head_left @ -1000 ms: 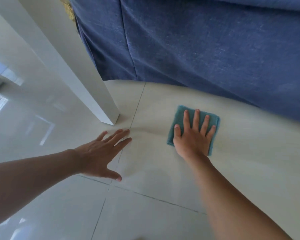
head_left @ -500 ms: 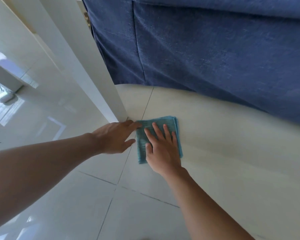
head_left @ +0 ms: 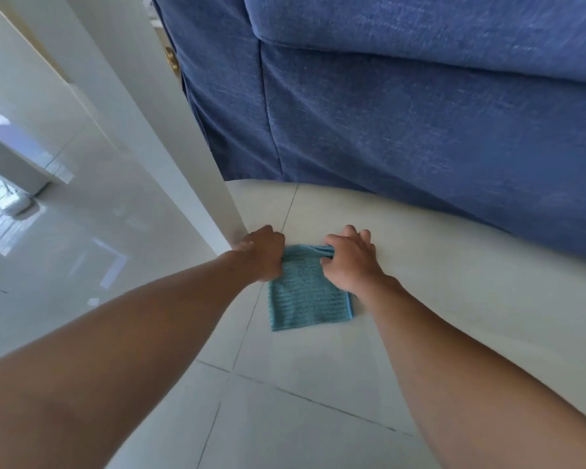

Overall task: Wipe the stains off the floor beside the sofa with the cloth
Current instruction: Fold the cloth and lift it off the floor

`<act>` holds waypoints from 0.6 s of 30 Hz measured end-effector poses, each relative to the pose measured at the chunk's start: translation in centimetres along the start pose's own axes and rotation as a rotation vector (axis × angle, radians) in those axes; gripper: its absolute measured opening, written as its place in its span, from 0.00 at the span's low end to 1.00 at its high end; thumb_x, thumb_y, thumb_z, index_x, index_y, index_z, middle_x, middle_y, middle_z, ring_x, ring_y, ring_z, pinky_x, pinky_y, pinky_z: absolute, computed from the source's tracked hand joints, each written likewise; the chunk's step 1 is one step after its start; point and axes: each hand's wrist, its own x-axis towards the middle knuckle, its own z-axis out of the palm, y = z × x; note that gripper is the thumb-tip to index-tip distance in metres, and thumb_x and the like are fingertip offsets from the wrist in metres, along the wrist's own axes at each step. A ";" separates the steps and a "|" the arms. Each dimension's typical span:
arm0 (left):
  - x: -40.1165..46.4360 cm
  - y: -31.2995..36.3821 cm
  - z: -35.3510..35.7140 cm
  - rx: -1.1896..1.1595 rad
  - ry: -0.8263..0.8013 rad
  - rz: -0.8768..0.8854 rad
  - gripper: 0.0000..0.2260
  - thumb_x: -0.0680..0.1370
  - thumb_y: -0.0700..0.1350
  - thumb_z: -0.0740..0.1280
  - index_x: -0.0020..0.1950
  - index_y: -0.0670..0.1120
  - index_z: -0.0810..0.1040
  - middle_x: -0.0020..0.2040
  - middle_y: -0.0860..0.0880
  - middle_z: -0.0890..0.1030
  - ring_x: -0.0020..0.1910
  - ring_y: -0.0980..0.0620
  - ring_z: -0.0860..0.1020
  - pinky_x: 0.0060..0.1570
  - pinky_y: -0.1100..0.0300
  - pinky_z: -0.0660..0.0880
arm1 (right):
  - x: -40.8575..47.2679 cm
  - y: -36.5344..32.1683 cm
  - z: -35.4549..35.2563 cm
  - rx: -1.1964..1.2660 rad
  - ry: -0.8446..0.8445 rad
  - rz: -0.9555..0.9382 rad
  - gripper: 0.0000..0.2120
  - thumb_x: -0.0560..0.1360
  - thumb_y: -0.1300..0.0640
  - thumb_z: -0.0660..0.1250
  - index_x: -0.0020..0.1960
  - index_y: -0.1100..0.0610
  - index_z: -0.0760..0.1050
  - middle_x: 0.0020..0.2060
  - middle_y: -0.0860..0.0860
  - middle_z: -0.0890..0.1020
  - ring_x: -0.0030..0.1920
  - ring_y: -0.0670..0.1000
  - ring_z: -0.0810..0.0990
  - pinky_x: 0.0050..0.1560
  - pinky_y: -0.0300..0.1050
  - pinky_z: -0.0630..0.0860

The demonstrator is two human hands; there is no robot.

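A folded teal cloth [head_left: 307, 296] lies on the pale tiled floor [head_left: 454, 299] in front of the blue sofa [head_left: 403, 137]. My left hand [head_left: 263, 255] grips the cloth's far left corner, fingers curled. My right hand [head_left: 351, 258] pinches the far right edge, bunching the fabric there. The near half of the cloth lies flat on the tile. No stain is visible on the floor around it.
A white table leg [head_left: 183, 157] stands right beside my left hand. Glossy white tiles [head_left: 65, 252] stretch to the left, with a small white object [head_left: 19, 204] far off. Dark grout lines cross the floor under my arms.
The right hand slid the cloth left toward the table leg, then lifted from flat pressing to pinching its far edge. The left hand came off the floor and took the cloth's left corner.
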 end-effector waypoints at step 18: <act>-5.2 0.2 -1.2 -1.037 -0.322 0.123 0.19 0.76 0.34 0.72 0.62 0.48 0.74 0.61 0.42 0.73 0.53 0.41 0.82 0.44 0.49 0.83 | -6.2 3.2 -3.3 0.996 -0.206 0.132 0.21 0.70 0.70 0.75 0.56 0.49 0.82 0.50 0.56 0.83 0.45 0.49 0.82 0.43 0.40 0.79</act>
